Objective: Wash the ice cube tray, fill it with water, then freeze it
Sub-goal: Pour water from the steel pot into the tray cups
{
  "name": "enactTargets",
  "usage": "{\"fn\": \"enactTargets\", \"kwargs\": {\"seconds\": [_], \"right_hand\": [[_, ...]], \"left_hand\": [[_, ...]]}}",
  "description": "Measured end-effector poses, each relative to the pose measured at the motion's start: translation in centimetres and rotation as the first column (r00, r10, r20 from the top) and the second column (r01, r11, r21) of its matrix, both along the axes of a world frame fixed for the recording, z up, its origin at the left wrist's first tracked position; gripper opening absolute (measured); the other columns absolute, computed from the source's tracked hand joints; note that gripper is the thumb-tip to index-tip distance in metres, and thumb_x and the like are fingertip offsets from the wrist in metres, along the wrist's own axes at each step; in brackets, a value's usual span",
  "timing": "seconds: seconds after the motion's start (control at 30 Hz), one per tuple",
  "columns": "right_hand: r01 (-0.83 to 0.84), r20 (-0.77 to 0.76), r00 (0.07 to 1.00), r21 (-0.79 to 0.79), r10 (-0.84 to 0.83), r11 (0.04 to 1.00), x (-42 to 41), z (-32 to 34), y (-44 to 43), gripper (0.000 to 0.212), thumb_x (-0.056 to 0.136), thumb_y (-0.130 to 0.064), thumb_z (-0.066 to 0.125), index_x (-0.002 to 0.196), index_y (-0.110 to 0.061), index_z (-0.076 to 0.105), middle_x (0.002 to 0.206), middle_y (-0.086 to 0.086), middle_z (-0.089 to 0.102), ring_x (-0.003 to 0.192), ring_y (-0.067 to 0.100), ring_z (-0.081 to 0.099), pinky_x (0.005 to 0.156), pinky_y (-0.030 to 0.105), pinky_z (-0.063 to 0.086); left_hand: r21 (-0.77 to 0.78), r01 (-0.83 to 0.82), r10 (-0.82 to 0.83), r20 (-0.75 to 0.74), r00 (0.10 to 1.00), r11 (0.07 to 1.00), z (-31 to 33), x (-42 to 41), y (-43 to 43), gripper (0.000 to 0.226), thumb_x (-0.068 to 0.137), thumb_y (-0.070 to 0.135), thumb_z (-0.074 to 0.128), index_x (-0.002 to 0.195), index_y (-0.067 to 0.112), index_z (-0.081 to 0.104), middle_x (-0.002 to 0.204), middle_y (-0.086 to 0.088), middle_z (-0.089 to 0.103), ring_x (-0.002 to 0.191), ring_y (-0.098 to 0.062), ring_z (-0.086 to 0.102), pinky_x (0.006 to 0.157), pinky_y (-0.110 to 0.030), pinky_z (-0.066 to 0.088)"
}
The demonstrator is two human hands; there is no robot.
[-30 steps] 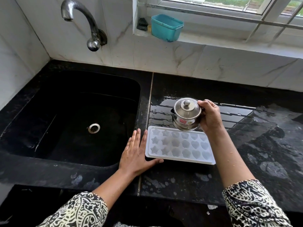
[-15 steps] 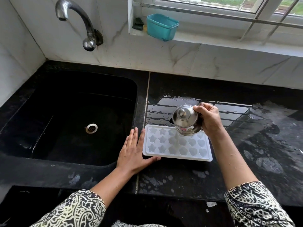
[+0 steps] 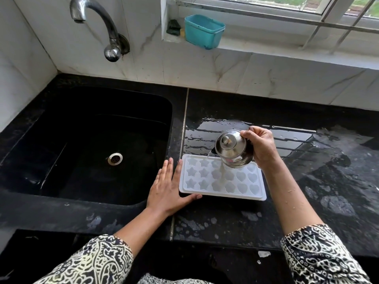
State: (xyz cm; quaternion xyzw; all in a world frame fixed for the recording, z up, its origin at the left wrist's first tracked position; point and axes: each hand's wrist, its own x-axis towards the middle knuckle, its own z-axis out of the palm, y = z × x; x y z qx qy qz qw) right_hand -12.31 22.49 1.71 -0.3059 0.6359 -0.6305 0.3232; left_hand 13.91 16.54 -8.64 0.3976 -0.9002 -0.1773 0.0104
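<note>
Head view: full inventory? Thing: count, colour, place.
ice cube tray: 1, white, on counter right of sink
steel pot: 1, silver, lidded, tilted over tray's far edge, pouring water
sink: 1, black, left
tap: 1, chrome, wall above sink
tub: 1, teal, window ledge
scrub pad: 1, dark, ledge left of tub
counter: 1, black, wet
left hand: flat on counter, fingers straight against tray's left end
right hand: grips steel pot
</note>
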Motion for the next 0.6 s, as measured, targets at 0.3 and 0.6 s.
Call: {"fn": "enactTargets", "kwargs": {"seconds": [0.3,0.6], "right_hand": [[0.026,-0.004,1.000,0.023,-0.026,0.999,0.06,-0.03,0.04,0.033,0.074,-0.018,0.065,0.052,-0.015,0.040,0.047,-0.005,0.041,0.045,0.007,0.038,0.045,0.020,0.034],[0.018,-0.018,1.000,0.035,-0.017,0.999,0.24,0.07,-0.04,0.036,0.073,-0.020,0.066,0.045,-0.022,0.043,0.047,-0.006,0.041,0.045,0.008,0.038,0.046,0.022,0.033]], "left_hand": [[0.002,-0.005,0.005,-0.013,1.000,1.000,-0.04,-0.05,0.00,0.127,0.054,0.100,0.008,0.149,0.023,-0.023,0.158,-0.007,-0.021,0.144,-0.018,-0.024,0.120,-0.036,-0.008],[-0.003,-0.010,0.010,-0.019,1.000,1.000,-0.13,-0.05,0.00,0.126,0.055,0.100,0.011,0.150,0.023,-0.022,0.159,-0.007,-0.020,0.145,-0.018,-0.024,0.120,-0.036,-0.008]]}}
